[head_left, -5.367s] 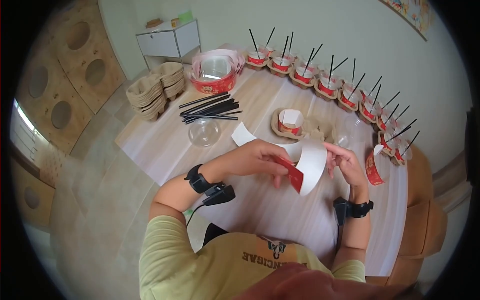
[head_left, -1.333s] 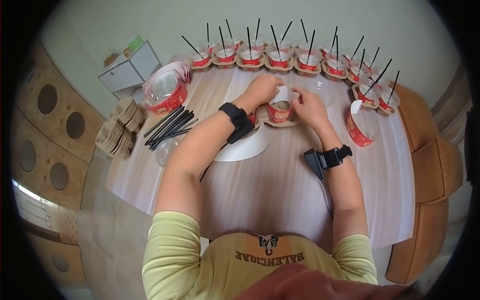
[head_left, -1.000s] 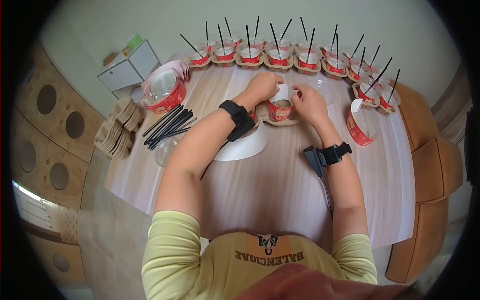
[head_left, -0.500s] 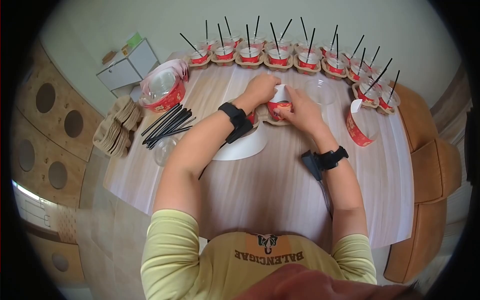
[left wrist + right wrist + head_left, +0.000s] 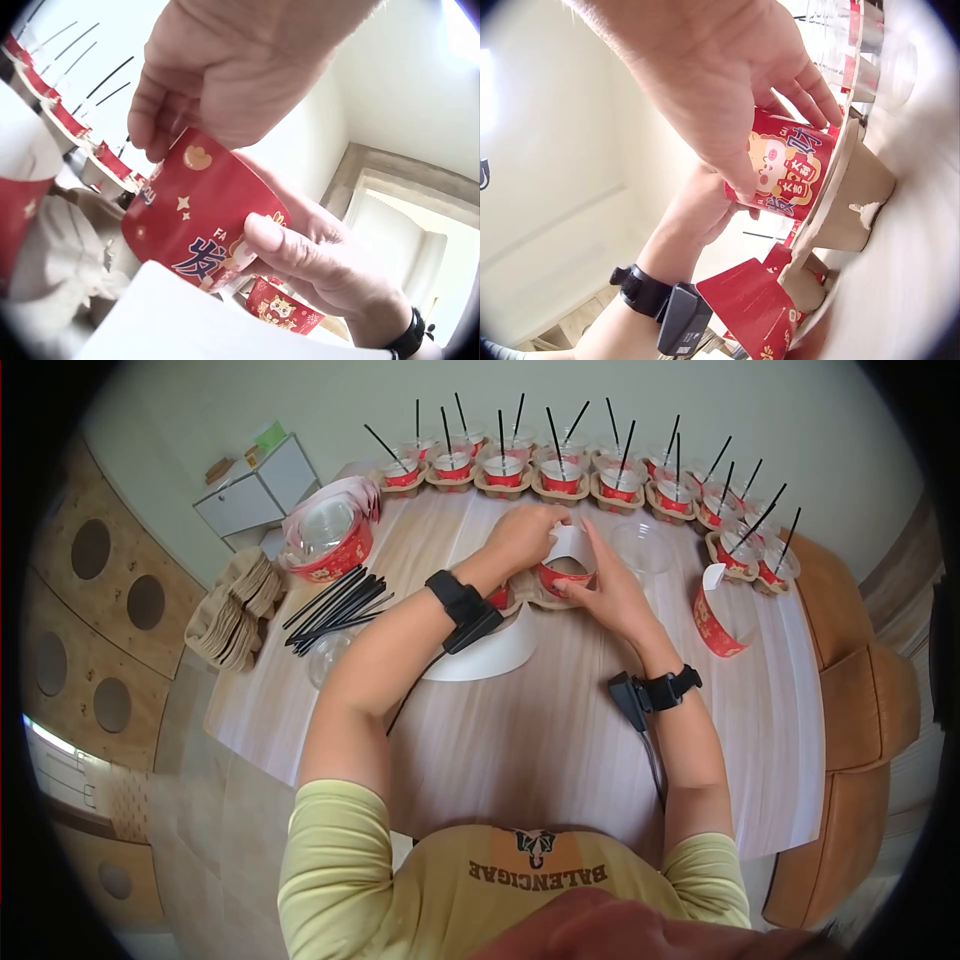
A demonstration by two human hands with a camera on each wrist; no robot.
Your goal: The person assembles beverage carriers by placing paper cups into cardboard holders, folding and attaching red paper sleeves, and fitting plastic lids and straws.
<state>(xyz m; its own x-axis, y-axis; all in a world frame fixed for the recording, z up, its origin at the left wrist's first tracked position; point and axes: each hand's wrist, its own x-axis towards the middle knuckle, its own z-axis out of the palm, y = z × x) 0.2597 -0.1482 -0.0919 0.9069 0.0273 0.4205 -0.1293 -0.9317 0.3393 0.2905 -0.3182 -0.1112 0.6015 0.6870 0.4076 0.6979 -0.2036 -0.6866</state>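
A red printed paper cup sleeve (image 5: 566, 578), white inside, stands in a brown pulp cup carrier (image 5: 855, 196). My left hand (image 5: 525, 538) pinches the sleeve's upper edge from the far left side. Around its right side curves my right hand (image 5: 615, 598), thumb on the red front and fingers behind. In the left wrist view, the right thumb presses beside the printed characters on the sleeve (image 5: 191, 217). Another red sleeve (image 5: 500, 599) sits in the carrier's left hollow, partly hidden by the left wrist. A curved paper strip (image 5: 490, 658), white side up, lies just in front.
Carriers with red-sleeved clear cups and black straws (image 5: 560, 480) line the far edge. A clear plastic cup (image 5: 640, 548) and a loose red sleeve (image 5: 715, 625) lie to the right. On the left are black straws (image 5: 335, 610), stacked carriers (image 5: 235, 610) and a red tub (image 5: 335, 555).
The strip, held in both hands at first, lies on the table. The right hand has shifted from the standing sleeve's top edge to around its side, thumb down its front.
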